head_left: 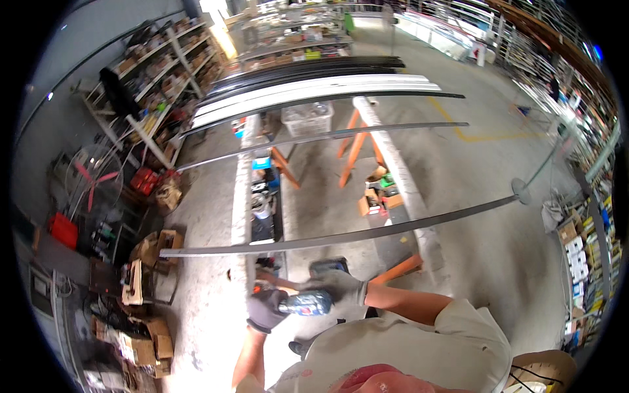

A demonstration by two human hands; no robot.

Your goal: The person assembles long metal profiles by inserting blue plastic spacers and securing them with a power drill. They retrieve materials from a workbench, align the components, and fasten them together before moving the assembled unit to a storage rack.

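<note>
Low in the middle, what looks like a blue cordless drill point(306, 303) lies sideways between my hands, its blurred body speckled with white and red. My left hand point(266, 310), in a dark grey glove, is closed around its left end. My right hand point(342, 288), in a lighter grey glove, wraps it from the right. Past the right-hand knuckles a dark block with a blue edge point(329, 266) sticks out, apparently its base. Beyond my hands a long grey metal bar point(341, 241) lies across two pale trestle beams, the left beam point(242, 196) and the right beam point(398, 164).
A thinner grey bar point(327, 135) and a stack of white and black profiles point(314, 95) lie farther along the beams. Orange trestle legs point(397, 270) reach the floor. Cartons point(147, 340) and a fan point(92, 177) stand left; loaded shelving point(164, 85) lines that wall.
</note>
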